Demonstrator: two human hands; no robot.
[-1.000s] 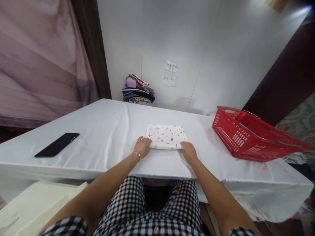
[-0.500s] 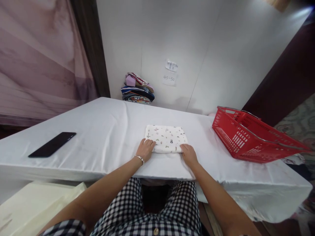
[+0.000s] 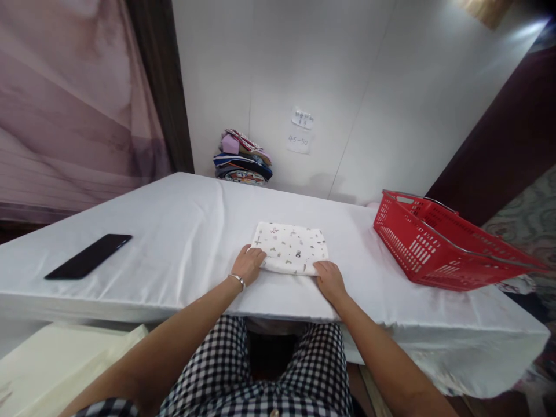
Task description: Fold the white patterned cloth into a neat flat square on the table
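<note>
white table (image 3: pixel 182 231): hands grip folded cloth (image 3: pixel 290 248) near corners, shifted slightly left.

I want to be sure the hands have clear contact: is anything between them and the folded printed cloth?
Nothing visible. The left hand and right hand both rest directly on the near edge of the folded printed cloth.
</note>
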